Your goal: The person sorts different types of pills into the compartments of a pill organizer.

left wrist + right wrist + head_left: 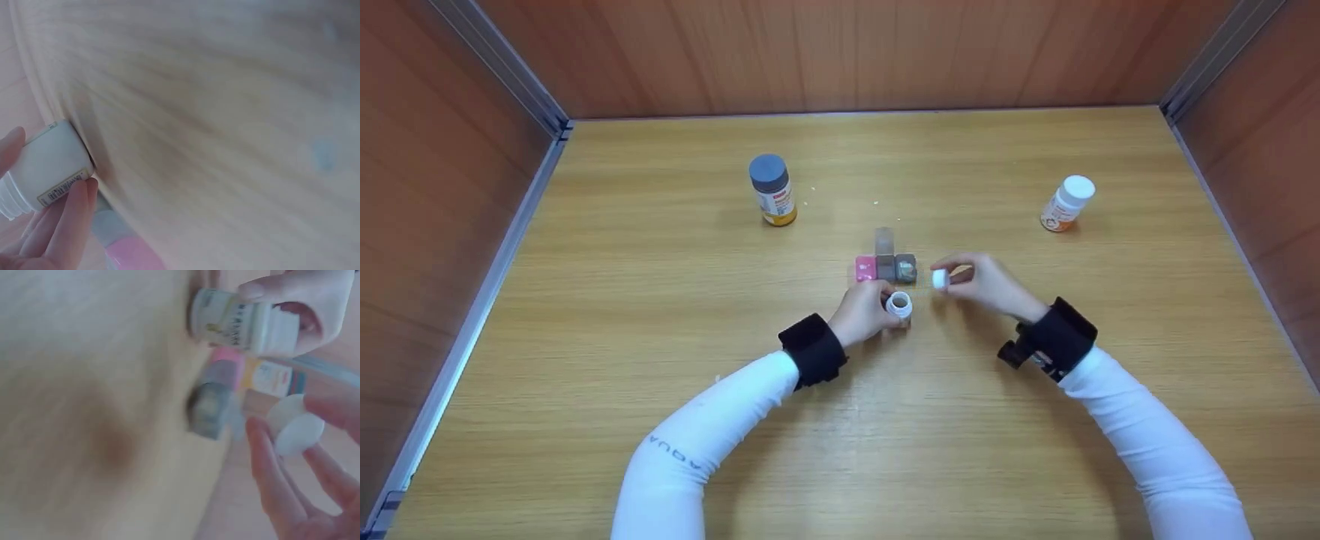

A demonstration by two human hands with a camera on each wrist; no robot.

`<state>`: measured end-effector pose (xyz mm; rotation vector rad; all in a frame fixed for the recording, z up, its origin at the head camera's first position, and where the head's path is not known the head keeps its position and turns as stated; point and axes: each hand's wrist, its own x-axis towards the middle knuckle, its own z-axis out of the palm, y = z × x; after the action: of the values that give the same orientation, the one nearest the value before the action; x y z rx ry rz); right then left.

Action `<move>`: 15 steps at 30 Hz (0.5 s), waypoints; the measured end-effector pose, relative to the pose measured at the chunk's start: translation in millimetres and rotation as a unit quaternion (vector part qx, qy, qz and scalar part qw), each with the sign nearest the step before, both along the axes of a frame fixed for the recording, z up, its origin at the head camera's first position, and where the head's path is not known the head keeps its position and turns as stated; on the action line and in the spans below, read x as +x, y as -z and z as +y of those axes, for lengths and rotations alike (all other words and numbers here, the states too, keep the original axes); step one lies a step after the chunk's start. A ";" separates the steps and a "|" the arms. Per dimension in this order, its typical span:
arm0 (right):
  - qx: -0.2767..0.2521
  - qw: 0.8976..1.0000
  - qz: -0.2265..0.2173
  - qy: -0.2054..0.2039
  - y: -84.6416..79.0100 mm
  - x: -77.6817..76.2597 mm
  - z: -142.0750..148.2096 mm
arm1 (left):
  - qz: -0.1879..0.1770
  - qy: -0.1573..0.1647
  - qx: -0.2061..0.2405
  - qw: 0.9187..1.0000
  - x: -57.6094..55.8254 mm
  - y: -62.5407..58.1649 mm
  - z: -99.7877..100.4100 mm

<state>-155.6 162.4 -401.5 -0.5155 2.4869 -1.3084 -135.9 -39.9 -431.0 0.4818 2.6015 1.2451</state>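
My left hand point(867, 313) grips a small white pill bottle point(899, 304) whose mouth is uncapped and faces up. In the left wrist view, a barcode label shows on the bottle point(53, 163), with the thumb and fingers around its sides. To the right, my right hand point(986, 285) pinches a white screw cap point(940, 279), apart from the bottle; the cap point(295, 424) also shows between the fingertips in the right wrist view. Just beyond the left hand sits a small pill organizer point(886, 268) with pink and grey compartments. Its middle lid point(884, 240) stands open, pointing away.
A bottle with a dark blue lid point(772, 190) stands at the back left of the wooden table point(660, 262). Another white-capped bottle point(1067, 203) is at the back right. Tiny white bits lie behind the organizer. Wood-panel walls border the back and sides.
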 end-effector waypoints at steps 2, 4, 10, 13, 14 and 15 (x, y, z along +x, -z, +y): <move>0.012 0.999 -0.034 0.037 5.3 -4.2 7.7 | -0.001 -0.001 -0.003 1.000 0.4 -0.1 -0.1; 0.035 0.996 -0.051 0.066 10.0 -7.1 13.2 | -0.005 -0.003 -0.003 1.000 0.7 -0.4 -0.2; 0.075 0.992 -0.046 0.086 22.2 -11.9 24.3 | -0.010 -0.005 -0.002 1.000 1.0 -0.9 0.1; 0.079 0.993 -0.045 0.080 25.3 -14.0 27.5 | -0.017 -0.005 0.001 1.000 0.8 -1.3 0.7; 0.083 0.992 -0.046 0.079 25.7 -14.5 28.1 | -0.020 -0.006 0.001 1.000 0.8 -1.4 0.8; 0.089 0.992 -0.047 0.079 26.1 -15.1 28.7 | -0.022 -0.007 0.001 1.000 0.8 -1.5 0.9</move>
<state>-170.7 191.1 -427.6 -0.2146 2.5768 -1.1208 -135.1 -39.0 -429.5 0.4330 2.5707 1.2494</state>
